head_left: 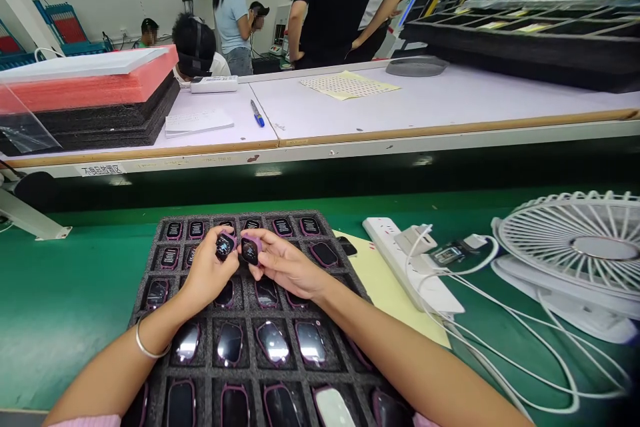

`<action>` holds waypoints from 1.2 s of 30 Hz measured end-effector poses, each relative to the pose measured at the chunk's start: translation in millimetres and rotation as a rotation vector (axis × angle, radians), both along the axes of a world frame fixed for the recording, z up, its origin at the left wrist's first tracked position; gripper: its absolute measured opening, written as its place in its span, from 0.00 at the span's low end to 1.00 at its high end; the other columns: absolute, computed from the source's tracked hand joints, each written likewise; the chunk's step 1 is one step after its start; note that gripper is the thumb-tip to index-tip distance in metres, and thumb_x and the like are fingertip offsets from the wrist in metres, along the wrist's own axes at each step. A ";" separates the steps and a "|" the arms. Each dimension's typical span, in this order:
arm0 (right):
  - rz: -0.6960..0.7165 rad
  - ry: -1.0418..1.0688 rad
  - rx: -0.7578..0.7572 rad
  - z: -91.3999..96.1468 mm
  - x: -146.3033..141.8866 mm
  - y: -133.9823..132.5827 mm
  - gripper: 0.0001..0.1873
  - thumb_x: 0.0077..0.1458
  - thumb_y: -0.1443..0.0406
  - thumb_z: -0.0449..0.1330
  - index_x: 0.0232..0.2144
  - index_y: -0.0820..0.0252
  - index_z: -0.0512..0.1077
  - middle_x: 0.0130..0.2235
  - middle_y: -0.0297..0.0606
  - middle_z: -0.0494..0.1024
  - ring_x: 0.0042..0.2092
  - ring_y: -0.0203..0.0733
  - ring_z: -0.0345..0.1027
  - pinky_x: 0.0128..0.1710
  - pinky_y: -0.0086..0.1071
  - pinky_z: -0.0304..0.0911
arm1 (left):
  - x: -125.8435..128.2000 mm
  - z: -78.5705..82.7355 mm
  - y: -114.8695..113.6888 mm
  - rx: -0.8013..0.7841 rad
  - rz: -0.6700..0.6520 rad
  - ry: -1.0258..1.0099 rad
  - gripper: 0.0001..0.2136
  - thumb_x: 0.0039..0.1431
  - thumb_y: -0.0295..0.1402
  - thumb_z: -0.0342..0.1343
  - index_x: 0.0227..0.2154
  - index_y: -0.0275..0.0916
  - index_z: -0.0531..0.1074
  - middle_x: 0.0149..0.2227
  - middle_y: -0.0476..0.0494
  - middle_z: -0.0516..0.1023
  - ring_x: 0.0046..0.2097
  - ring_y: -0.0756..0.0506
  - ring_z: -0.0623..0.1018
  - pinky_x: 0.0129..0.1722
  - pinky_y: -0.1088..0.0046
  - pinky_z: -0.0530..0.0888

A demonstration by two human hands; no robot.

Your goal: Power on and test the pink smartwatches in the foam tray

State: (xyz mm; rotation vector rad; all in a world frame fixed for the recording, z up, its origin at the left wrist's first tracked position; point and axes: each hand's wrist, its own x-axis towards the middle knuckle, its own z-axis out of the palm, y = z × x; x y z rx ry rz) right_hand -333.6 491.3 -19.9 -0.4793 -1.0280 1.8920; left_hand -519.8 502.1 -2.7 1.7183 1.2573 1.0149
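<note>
My left hand [209, 273] is closed on a purple-framed smartwatch body [225, 246] with a lit screen. Beside it, my right hand [285, 261] pinches a second smartwatch body [250, 250] of the same kind, its screen lit too. Both are held close together over a dark foam tray [201, 315] divided into square compartments. Strapless watch bodies lie in the compartments; those in the far row [283, 227] show lines of text, while nearer ones [229, 344] have dark or reflecting screens. One near the front [334, 407] looks white. My hands and forearms hide some compartments.
Right of the tray are a yellow sheet [400, 307], a white power strip [413, 267] with tangled cables and a white fan [580, 253]. A raised shelf [320, 103] runs behind, bearing foam stacks [100, 107], a pen [257, 113] and papers. Several people are beyond it.
</note>
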 end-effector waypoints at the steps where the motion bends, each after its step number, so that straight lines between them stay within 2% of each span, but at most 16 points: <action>1: -0.005 -0.001 -0.002 0.6 -0.1 -0.4 0.25 0.54 0.59 0.71 0.52 0.53 0.70 0.44 0.37 0.72 0.33 0.35 0.67 0.37 0.33 0.64 | 0.0 0.1 -0.2 -0.001 0.005 0.003 0.18 0.54 0.32 0.54 0.49 0.39 0.67 0.45 0.43 0.74 0.44 0.44 0.74 0.44 0.67 0.71; 7: -0.006 -0.003 -0.010 2.4 -0.8 -1.8 0.25 0.54 0.60 0.71 0.52 0.53 0.70 0.39 0.34 0.71 0.33 0.35 0.67 0.37 0.32 0.63 | 0.8 3.9 -1.7 0.010 -0.011 0.006 0.17 0.56 0.35 0.55 0.48 0.40 0.67 0.45 0.42 0.74 0.47 0.43 0.74 0.44 0.68 0.71; 10: -0.007 -0.008 -0.004 0.9 -0.5 -1.5 0.24 0.53 0.60 0.71 0.51 0.53 0.71 0.40 0.34 0.71 0.32 0.34 0.66 0.35 0.31 0.62 | 0.4 3.1 -0.5 0.010 -0.035 0.015 0.16 0.55 0.34 0.55 0.47 0.40 0.68 0.45 0.42 0.75 0.47 0.43 0.74 0.44 0.68 0.71; 14: -0.047 -0.011 -0.054 -2.4 -1.6 1.2 0.26 0.53 0.59 0.71 0.52 0.54 0.71 0.41 0.36 0.74 0.33 0.37 0.68 0.37 0.33 0.63 | -0.3 -0.7 4.2 -0.047 -0.010 -0.097 0.17 0.53 0.35 0.58 0.46 0.39 0.69 0.48 0.41 0.74 0.52 0.43 0.72 0.47 0.68 0.70; 15: -0.055 -0.004 -0.083 -3.3 -1.9 2.5 0.27 0.53 0.59 0.71 0.54 0.55 0.70 0.39 0.37 0.75 0.34 0.38 0.70 0.37 0.34 0.63 | -0.2 -0.9 5.6 -0.099 0.003 -0.153 0.18 0.52 0.36 0.60 0.47 0.39 0.68 0.47 0.42 0.74 0.49 0.44 0.74 0.44 0.70 0.71; 17: -0.075 0.014 -0.154 -4.8 -2.0 5.6 0.29 0.53 0.58 0.70 0.55 0.56 0.68 0.38 0.37 0.76 0.35 0.41 0.72 0.37 0.34 0.63 | 0.5 0.1 7.8 -0.267 0.009 -0.298 0.25 0.50 0.39 0.63 0.50 0.37 0.67 0.42 0.43 0.75 0.38 0.48 0.75 0.35 0.73 0.70; 19: -0.105 0.025 -0.213 -6.1 -1.2 8.9 0.29 0.52 0.59 0.70 0.54 0.57 0.68 0.40 0.39 0.78 0.36 0.42 0.73 0.37 0.34 0.63 | 1.1 2.8 9.0 -0.451 0.010 -0.460 0.32 0.48 0.43 0.65 0.54 0.35 0.63 0.35 0.46 0.74 0.27 0.52 0.72 0.26 0.75 0.67; 21: -0.130 0.025 -0.247 -7.0 0.1 11.5 0.27 0.50 0.60 0.70 0.51 0.57 0.68 0.42 0.41 0.78 0.34 0.42 0.73 0.36 0.34 0.63 | 1.4 5.6 9.4 -0.542 0.018 -0.570 0.36 0.47 0.45 0.65 0.56 0.34 0.61 0.31 0.49 0.73 0.24 0.53 0.70 0.24 0.76 0.66; 27: -0.191 -0.032 -0.206 -7.3 0.2 10.9 0.21 0.51 0.62 0.68 0.47 0.57 0.71 0.38 0.38 0.76 0.31 0.39 0.70 0.33 0.33 0.62 | -0.1 8.5 7.5 -0.493 -0.030 -0.537 0.31 0.52 0.46 0.62 0.56 0.36 0.65 0.28 0.49 0.74 0.26 0.50 0.77 0.28 0.72 0.74; 31: -0.242 -0.096 -0.108 -5.3 -1.8 7.6 0.22 0.52 0.62 0.67 0.50 0.56 0.70 0.37 0.35 0.74 0.31 0.38 0.70 0.34 0.34 0.62 | 0.6 8.5 5.7 -0.432 -0.041 -0.481 0.26 0.51 0.44 0.62 0.51 0.37 0.68 0.32 0.48 0.75 0.27 0.49 0.79 0.30 0.70 0.78; 36: -0.269 -0.141 -0.036 -5.0 -1.9 6.5 0.21 0.51 0.63 0.67 0.48 0.56 0.70 0.36 0.33 0.74 0.29 0.37 0.69 0.32 0.33 0.61 | 2.6 8.0 4.9 -0.398 -0.060 -0.451 0.22 0.48 0.37 0.62 0.46 0.38 0.69 0.39 0.45 0.77 0.26 0.49 0.79 0.29 0.71 0.78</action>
